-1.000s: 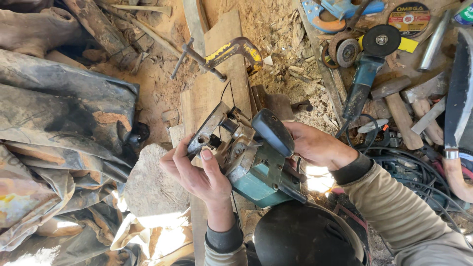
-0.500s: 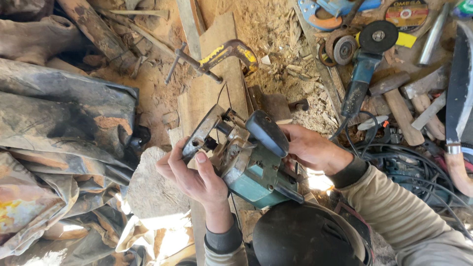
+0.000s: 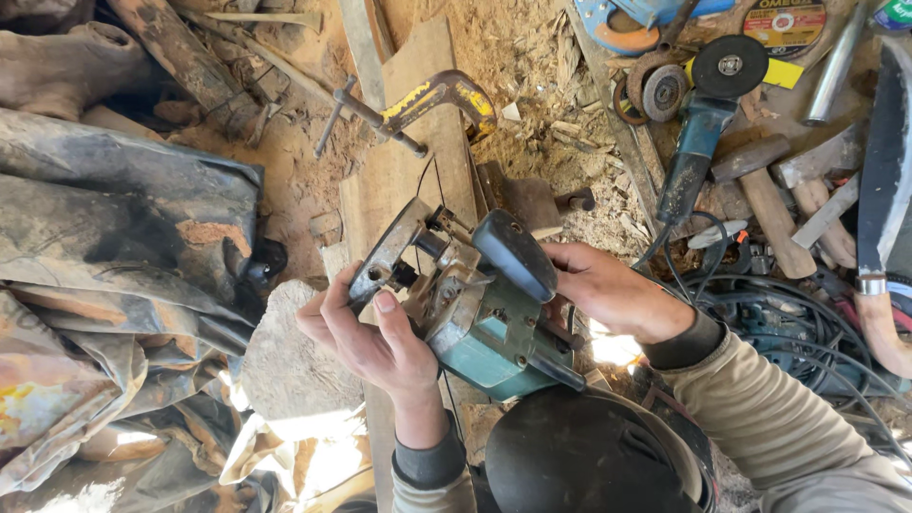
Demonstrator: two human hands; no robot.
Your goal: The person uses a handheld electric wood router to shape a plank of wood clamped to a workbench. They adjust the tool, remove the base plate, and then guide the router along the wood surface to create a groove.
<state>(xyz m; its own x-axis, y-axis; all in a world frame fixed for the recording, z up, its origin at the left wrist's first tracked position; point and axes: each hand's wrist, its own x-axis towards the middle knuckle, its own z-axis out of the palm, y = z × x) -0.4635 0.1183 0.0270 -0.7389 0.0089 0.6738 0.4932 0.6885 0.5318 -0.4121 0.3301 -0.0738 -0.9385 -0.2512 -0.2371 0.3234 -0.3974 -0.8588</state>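
I hold a teal electric hand planer point(image 3: 480, 309) tipped up over a long wooden plank point(image 3: 404, 166). My left hand point(image 3: 366, 332) grips its metal base plate at the front, thumb pressed on the plate's edge. My right hand point(image 3: 608, 290) is wrapped around the rear of the body beside the black handle point(image 3: 515, 252). A yellow C-clamp point(image 3: 418, 100) pins the plank further up. Sawdust and wood shavings point(image 3: 541, 104) cover the ground around the plank. The dark top of my cap point(image 3: 584, 456) fills the bottom of the head view.
A blue angle grinder point(image 3: 708, 123) lies at upper right among grinding discs point(image 3: 665, 90), a hammer point(image 3: 760, 185), a large blade point(image 3: 888, 161) and tangled black cables point(image 3: 788, 323). Crumpled dirty tarpaulin point(image 3: 114, 285) covers the left. A grey stone point(image 3: 285, 351) sits beside the plank.
The planer has been tilted and turned slightly in my hands, and my left hand has shifted its grip along the base plate. The view has moved a little closer.
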